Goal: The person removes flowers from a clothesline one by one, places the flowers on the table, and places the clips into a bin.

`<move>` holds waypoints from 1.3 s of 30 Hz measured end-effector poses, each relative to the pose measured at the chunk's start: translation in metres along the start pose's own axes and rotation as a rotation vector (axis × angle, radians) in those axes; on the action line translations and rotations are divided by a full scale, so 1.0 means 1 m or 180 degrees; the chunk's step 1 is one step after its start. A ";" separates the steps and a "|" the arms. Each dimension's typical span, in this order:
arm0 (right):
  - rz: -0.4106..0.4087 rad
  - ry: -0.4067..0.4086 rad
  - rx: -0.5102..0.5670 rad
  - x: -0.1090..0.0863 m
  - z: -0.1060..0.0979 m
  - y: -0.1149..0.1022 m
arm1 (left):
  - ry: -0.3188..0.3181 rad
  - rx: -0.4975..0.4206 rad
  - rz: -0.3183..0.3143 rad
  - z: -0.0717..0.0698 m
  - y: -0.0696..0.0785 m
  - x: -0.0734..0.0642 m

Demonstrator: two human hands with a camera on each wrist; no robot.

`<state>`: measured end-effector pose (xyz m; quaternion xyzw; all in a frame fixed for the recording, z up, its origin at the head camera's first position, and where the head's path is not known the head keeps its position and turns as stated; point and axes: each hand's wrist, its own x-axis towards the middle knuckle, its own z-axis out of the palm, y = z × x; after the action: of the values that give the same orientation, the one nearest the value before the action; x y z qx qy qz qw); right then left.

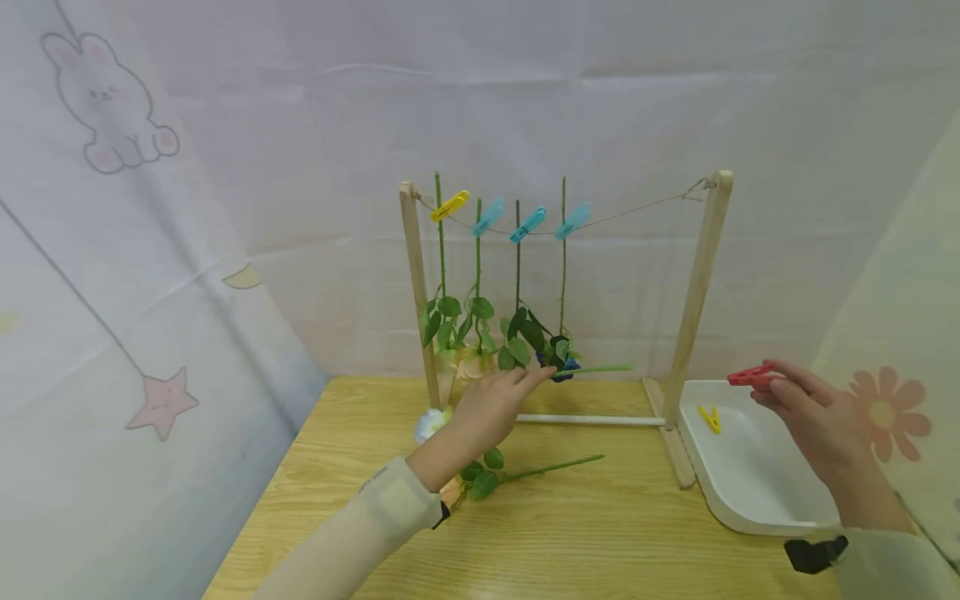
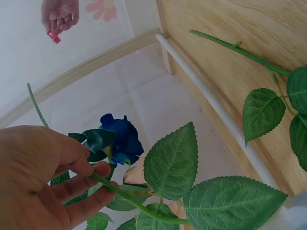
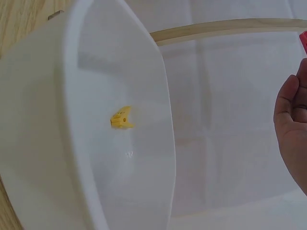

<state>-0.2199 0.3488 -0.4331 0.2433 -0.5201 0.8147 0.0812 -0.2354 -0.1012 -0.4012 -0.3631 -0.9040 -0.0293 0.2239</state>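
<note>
My left hand (image 1: 483, 410) pinches the green stem (image 2: 129, 197) of an artificial flower in front of the rack. The stem's bare end juts out to the right past the fingertips, and a pale white-blue bloom (image 1: 430, 425) shows left of the hand. Over the white tray, my right hand (image 1: 821, 421) holds a red clothespin (image 1: 748, 376) between thumb and fingers. Several flowers hang heads down from the twine (image 1: 626, 213), clipped by a yellow clothespin (image 1: 450, 206) and blue ones (image 1: 528, 225). A dark blue rose (image 2: 122, 139) hangs just beyond the left hand.
The wooden rack's right post (image 1: 701, 300) stands beside the white tray (image 1: 772, 525), which contains a yellow clothespin (image 1: 709, 419). Another flower, with a peach bloom (image 1: 452, 492) partly behind the left sleeve, lies on the table (image 1: 600, 533). A white rod (image 1: 592, 420) spans the rack's base.
</note>
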 end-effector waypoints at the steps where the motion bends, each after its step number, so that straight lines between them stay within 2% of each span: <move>1: 0.0002 -0.0018 0.0053 -0.001 -0.001 0.001 | -0.0008 0.0030 0.0009 0.001 0.000 -0.001; 8: 0.0045 0.0044 -0.0001 -0.005 -0.007 0.003 | -0.0132 0.0314 0.0047 0.010 -0.005 -0.006; 13: 0.0026 -0.0003 -0.0034 -0.008 -0.013 0.003 | -0.0090 0.0434 0.0117 0.018 -0.007 -0.012; 16: 0.0003 -0.0089 0.0070 -0.010 -0.018 0.004 | -0.0108 0.0500 0.0126 0.022 -0.007 -0.014; 22: -0.0027 -0.0192 0.0262 -0.014 -0.025 0.007 | -0.0411 0.0661 0.0112 0.028 -0.004 -0.018; 24: -0.0016 -0.0220 0.0226 -0.014 -0.027 0.008 | -0.0497 0.0703 0.0127 0.031 -0.003 -0.020; 29: 0.0026 -0.0215 0.0154 -0.015 -0.030 0.009 | -0.0572 0.0831 0.0187 0.039 -0.003 -0.026; 34: 0.0041 -0.0175 0.0233 -0.017 -0.031 0.010 | -0.0633 0.0807 0.0219 0.046 -0.002 -0.029; 39: 0.0108 0.0020 0.0301 -0.020 -0.031 0.012 | -0.0727 0.0753 0.0224 0.049 0.002 -0.029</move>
<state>-0.2167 0.3736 -0.4636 0.2355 -0.4848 0.8404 0.0575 -0.2343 -0.1074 -0.4577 -0.3666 -0.9074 0.1267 0.1617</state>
